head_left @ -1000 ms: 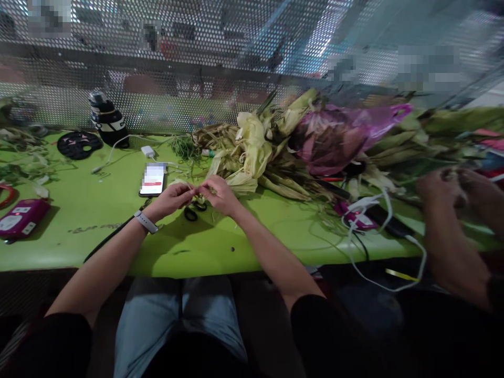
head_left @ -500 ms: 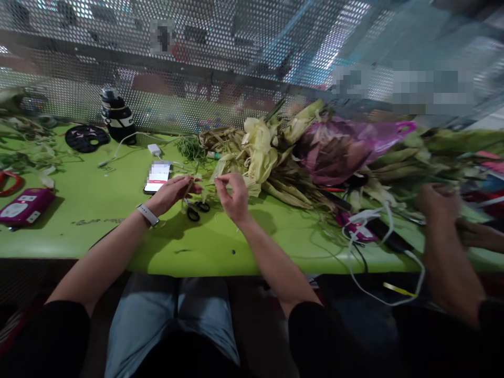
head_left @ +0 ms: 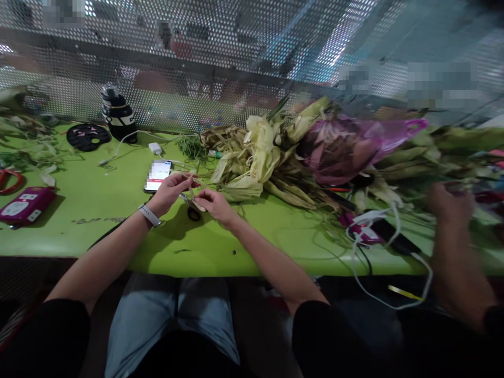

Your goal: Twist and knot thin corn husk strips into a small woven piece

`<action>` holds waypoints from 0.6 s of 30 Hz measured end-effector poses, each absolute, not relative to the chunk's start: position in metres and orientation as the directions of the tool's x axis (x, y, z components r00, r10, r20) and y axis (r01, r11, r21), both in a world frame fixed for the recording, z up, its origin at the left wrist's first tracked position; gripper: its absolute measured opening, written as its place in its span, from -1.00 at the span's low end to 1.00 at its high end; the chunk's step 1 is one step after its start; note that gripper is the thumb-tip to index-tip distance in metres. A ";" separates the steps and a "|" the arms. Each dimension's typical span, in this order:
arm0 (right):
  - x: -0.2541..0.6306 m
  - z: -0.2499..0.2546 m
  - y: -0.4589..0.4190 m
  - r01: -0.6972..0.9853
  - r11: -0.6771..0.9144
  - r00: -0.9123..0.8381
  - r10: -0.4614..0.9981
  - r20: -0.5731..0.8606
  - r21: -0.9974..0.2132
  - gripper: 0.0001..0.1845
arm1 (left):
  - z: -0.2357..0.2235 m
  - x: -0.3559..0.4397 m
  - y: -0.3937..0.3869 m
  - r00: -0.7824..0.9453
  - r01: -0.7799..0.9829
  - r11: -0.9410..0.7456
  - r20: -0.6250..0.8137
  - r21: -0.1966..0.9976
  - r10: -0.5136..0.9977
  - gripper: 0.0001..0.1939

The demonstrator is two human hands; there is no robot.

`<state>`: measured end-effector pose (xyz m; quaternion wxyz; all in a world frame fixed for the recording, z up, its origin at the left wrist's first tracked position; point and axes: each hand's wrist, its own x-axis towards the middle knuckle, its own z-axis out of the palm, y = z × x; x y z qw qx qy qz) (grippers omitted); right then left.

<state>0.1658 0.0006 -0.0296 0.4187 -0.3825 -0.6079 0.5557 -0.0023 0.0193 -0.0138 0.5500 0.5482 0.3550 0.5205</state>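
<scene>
From here, the left hand (head_left: pixel 176 189) and right hand (head_left: pixel 216 205) pinch a thin pale plant strip (head_left: pixel 192 191) mid-frame, maybe partly done, with lots left in the big yellow-green husk heap (head_left: pixel 263 152) just above

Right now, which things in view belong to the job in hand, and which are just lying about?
Belong, judging by the hands:
- pale strip, pinched by left hand and right hand
- probably husks and scissors, close by

Apparently just lying about:
- phone
- black bottle
- magenta socket box
- white adapter
</scene>
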 end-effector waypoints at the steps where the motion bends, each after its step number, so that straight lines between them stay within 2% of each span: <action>1: 0.168 -0.027 0.000 -0.020 0.056 -0.339 0.939 0.059 -0.998 -0.72 | -0.014 -0.003 0.020 0.199 -0.166 -0.151 0.183 0.975 0.963 -0.69; 6: 0.173 -0.012 -0.005 -0.187 -0.286 -0.459 0.871 -0.174 -0.940 -0.66 | -0.013 -0.004 0.021 0.172 -0.130 -0.185 0.206 0.974 0.963 -0.68; 10: 0.174 -0.009 -0.007 -0.144 -0.311 -0.548 0.816 -0.186 -0.939 -0.56 | -0.012 -0.004 0.021 0.148 -0.132 -0.214 0.232 0.968 0.961 -0.69; 12: 0.173 -0.013 -0.006 -0.111 -0.255 -0.521 0.838 -0.162 -0.961 -0.55 | -0.012 -0.004 0.022 0.141 -0.110 -0.221 0.235 0.969 0.962 -0.71; 14: 0.173 -0.017 -0.004 -0.071 -0.127 -0.458 0.885 -0.081 -0.989 -0.60 | -0.012 -0.004 0.022 0.132 -0.083 -0.228 0.238 0.970 0.962 -0.73; 16: 0.175 -0.019 -0.003 0.015 0.068 -0.400 0.915 0.056 -0.998 -0.67 | -0.011 -0.004 0.022 0.133 -0.065 -0.230 0.237 0.971 0.962 -0.72; 18: 0.179 -0.017 -0.004 0.144 0.317 -0.342 0.905 0.253 -0.938 -0.73 | -0.011 -0.005 0.022 0.169 -0.050 -0.216 0.222 0.975 0.960 -0.68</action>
